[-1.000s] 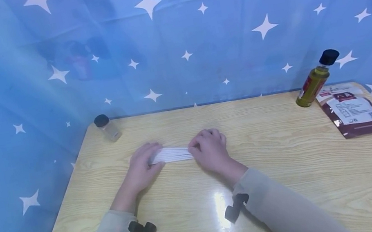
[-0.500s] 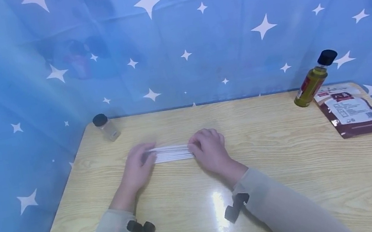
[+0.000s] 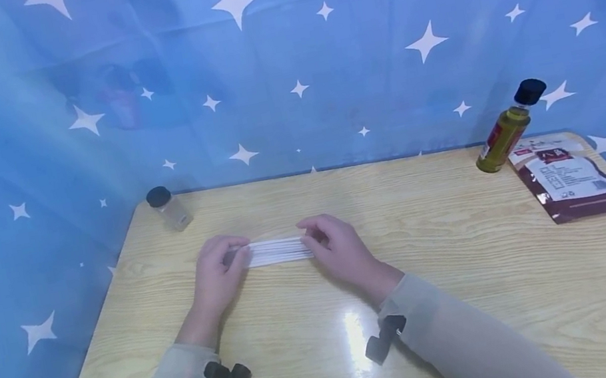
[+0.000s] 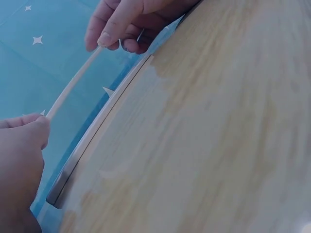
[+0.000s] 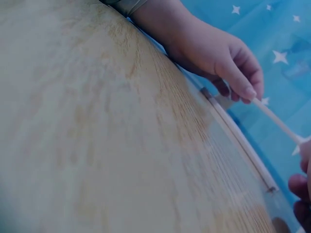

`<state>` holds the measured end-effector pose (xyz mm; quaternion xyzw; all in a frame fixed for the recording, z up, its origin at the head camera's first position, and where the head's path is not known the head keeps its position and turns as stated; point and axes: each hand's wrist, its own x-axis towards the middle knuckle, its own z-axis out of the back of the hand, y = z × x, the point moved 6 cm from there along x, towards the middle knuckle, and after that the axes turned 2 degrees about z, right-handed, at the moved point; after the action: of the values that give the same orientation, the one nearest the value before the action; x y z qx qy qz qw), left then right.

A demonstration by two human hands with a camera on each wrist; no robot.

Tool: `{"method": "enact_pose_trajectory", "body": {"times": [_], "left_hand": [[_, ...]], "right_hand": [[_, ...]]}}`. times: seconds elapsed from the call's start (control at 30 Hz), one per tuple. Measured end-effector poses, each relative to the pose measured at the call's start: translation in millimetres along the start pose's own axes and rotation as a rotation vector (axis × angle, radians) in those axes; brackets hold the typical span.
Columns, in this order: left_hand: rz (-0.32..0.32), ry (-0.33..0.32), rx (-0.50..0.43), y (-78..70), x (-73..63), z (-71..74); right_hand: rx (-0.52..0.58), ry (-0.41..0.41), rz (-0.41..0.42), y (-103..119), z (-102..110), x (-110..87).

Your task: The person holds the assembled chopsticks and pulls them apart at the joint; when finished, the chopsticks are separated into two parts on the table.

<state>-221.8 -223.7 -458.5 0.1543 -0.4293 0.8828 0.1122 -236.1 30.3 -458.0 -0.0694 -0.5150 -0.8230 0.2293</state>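
1. Hands: 2. Left hand [image 3: 216,273] at 9 o'clock of the work, right hand [image 3: 342,251] at 3 o'clock.
2. Grip: both pinching, thumb to fingers. Each has one end of 1 thin white strip [image 4: 74,82], slightly bowed, raised off the bench [image 3: 479,293] between the hands.
3. Head view, same gap: white ribbed area [image 3: 279,251], flat, straight parallel lines running 9 to 3 o'clock. Lines too fine to count. One pleated piece or several strips side by side: can't tell.
4. Jar [image 3: 176,214]: 1, small, see-through, black round cap. At 10 o'clock from the strip.
5. Bottle [image 3: 504,138]: 1, see-through, olive-green contents, reddish label, black cap. Upright, between 2 and 3 o'clock.
6. Pouch [image 3: 575,176]: 1, glossy, flat, maroon and white, printed panel. At 3 o'clock, just beside the bottle; contact unclear.
7. Sleeves: 2, pale grey cloth, 1 black wrist unit on each.
8. Bench: 1, light wood-grain, glossy, glare patch at 5 o'clock from the strip.
9. Backdrop [image 3: 290,49]: blue creased sheet, white four-point stars.
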Motion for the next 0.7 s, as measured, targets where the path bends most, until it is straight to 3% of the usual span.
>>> {"method": "enact_pose_trajectory", "body": {"times": [0.2,0.7], "left_hand": [[-0.021,0.046,0.084,-1.6,0.0,-4.0],[-0.148,0.07,0.119,-21.8,-0.6,-18.9]], "right_hand": [[-0.076,0.012,0.099,6.0,-0.7,0.3],[-0.238,0.035,0.135,4.3,15.8,-8.9]]}}
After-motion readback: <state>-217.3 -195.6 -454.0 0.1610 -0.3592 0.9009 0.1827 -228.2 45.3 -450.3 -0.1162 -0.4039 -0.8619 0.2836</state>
